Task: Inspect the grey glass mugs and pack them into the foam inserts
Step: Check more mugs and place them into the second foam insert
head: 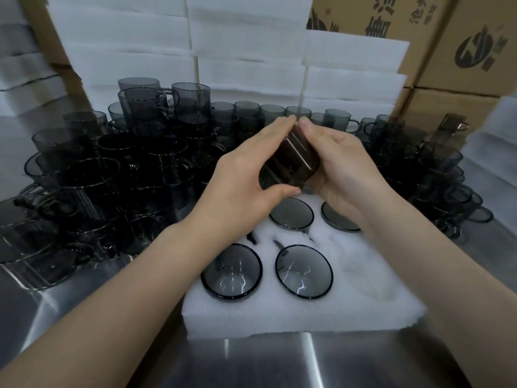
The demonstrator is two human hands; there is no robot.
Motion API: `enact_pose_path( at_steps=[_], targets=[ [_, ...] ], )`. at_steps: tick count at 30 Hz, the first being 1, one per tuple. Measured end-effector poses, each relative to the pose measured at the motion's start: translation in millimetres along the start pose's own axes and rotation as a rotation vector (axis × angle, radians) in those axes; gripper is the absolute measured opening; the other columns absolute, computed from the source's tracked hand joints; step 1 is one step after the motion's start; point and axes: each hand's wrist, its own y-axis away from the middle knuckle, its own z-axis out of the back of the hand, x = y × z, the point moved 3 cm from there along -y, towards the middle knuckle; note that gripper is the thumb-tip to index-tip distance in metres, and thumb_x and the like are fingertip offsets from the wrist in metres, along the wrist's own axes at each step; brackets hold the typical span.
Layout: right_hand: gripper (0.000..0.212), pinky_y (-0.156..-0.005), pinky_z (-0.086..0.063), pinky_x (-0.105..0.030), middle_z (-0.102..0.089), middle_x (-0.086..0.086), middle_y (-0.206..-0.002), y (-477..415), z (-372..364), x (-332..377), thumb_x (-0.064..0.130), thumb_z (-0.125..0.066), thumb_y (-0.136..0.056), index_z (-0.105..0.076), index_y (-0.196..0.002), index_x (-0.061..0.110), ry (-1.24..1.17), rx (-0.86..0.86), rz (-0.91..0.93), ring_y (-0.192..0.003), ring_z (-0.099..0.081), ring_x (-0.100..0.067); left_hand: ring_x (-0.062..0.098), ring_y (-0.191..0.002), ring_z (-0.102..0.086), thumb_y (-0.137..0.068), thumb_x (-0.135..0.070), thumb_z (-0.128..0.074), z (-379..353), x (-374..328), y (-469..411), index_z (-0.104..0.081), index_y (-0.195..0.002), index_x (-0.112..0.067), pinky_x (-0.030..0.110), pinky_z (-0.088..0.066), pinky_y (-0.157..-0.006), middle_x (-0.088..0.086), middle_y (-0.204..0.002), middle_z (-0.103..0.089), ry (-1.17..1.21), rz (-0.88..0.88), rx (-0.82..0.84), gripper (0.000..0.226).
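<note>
A dark grey glass mug is held tilted above the white foam insert, between both hands. My left hand grips its left side, thumb under the lower end. My right hand cups its right side, fingertips at the upper end. Several mugs stand in the insert's round holes, among them one at the front left, one at the front middle and one at the back. The insert's right part lies hidden under my right forearm.
Several loose grey mugs are stacked in a pile on the left and in rows behind and to the right on the steel table. White foam sheets stand stacked behind, with cardboard boxes at the back right.
</note>
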Motion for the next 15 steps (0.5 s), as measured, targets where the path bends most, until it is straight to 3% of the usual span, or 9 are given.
enact_pose_path(
  at_steps=[4,8,11,15],
  targets=[
    [0.025,-0.057,-0.058,-0.032,-0.072,-0.006,-0.074,-0.4,3.6,-0.5,0.022,-0.056,-0.097,-0.073,-0.084,0.009,-0.004,-0.036,-0.018,-0.069,-0.069,-0.017,0.011,-0.140,-0.033,-0.069,-0.001,-0.083,-1.9,-1.9,-0.6,-0.042,-0.143,-0.008,0.021,-0.023,-0.118,0.009,-0.150,-0.040,-0.052,-0.109,0.073,0.085],
    [0.027,-0.072,-0.056,-0.034,-0.070,-0.011,-0.086,-2.2,5.3,-4.9,0.024,-0.053,-0.099,-0.072,-0.090,0.008,-0.020,-0.030,-0.038,-0.082,-0.066,-0.023,0.013,-0.139,-0.038,-0.070,-0.004,-0.082,-2.4,-2.7,-1.9,-0.043,-0.143,-0.011,0.024,-0.026,-0.117,0.005,-0.146,-0.044,-0.019,-0.122,0.117,0.083],
    [0.037,-0.064,-0.056,-0.029,-0.073,-0.006,-0.091,-1.2,1.4,-2.3,0.039,-0.048,-0.099,-0.075,-0.090,0.015,-0.041,0.073,-0.036,-0.086,-0.069,-0.019,0.009,-0.131,-0.041,-0.077,-0.008,-0.076,-0.5,-0.7,-2.0,-0.043,-0.142,-0.010,0.019,-0.027,-0.114,0.005,-0.138,-0.047,0.037,-0.096,0.060,0.073],
    [0.048,-0.070,-0.056,-0.032,-0.065,-0.016,-0.108,1.1,-3.2,-3.0,0.043,-0.048,-0.095,-0.062,-0.118,0.003,0.041,0.143,0.005,-0.092,-0.065,-0.023,0.003,-0.123,-0.043,-0.088,-0.012,-0.062,1.1,1.5,-2.0,-0.045,-0.141,-0.009,0.012,-0.028,-0.107,0.001,-0.131,-0.049,0.081,-0.053,-0.023,0.056]
  ],
)
